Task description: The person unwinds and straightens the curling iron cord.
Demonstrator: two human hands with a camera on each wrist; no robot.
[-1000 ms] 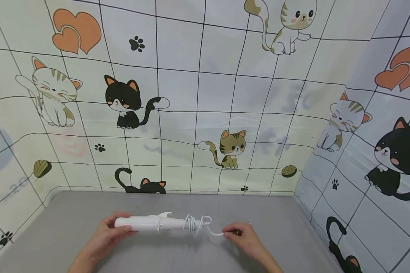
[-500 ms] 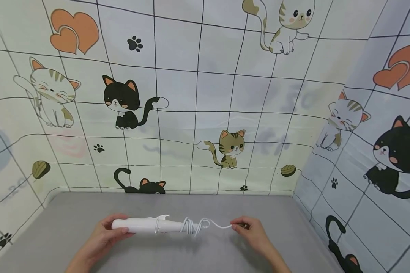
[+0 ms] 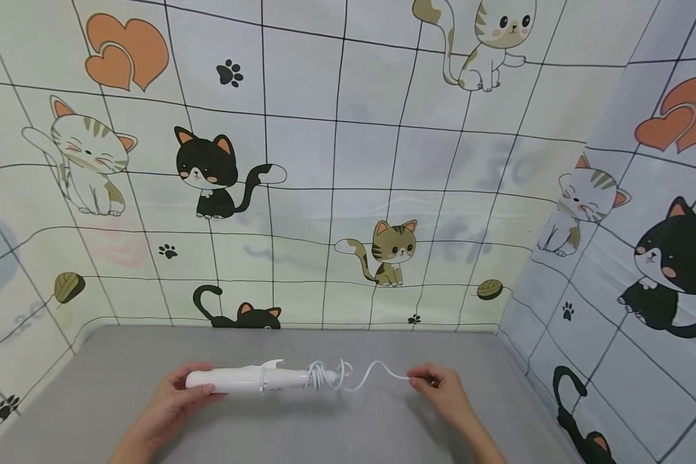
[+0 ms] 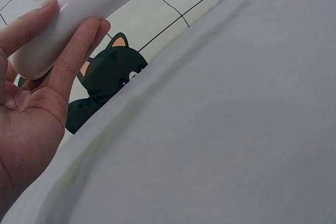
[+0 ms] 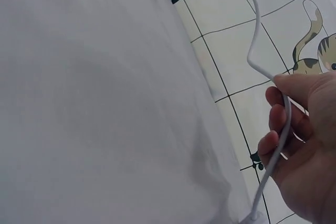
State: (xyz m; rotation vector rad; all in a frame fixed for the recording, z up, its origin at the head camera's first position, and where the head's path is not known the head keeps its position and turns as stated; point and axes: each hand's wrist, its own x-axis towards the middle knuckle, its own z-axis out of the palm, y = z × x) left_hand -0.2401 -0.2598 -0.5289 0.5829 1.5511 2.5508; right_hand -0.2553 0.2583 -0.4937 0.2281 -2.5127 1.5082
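A white curling iron point(image 3: 238, 379) is held level over the grey tabletop, its small lever sticking up near the middle. My left hand point(image 3: 176, 399) grips its thick, smooth left end, with fingers and thumb around the barrel in the left wrist view. Several loops of white cord point(image 3: 320, 375) are wound around the thinner right end. From them a loose, wavy stretch runs to my right hand point(image 3: 443, 396), which pinches the cord point(image 5: 255, 40) between thumb and forefinger. In the right wrist view, the cord passes on across the palm to a white piece point(image 5: 253, 217) at the bottom edge.
The grey tabletop point(image 3: 301, 438) lies beneath both hands. A white cloth backdrop point(image 3: 301, 258) with cat drawings and dark grid lines stands behind it and along both sides.
My right hand has moved right and slightly up, drawing out a longer loose stretch of cord. My left hand with the curling iron has shifted slightly left.
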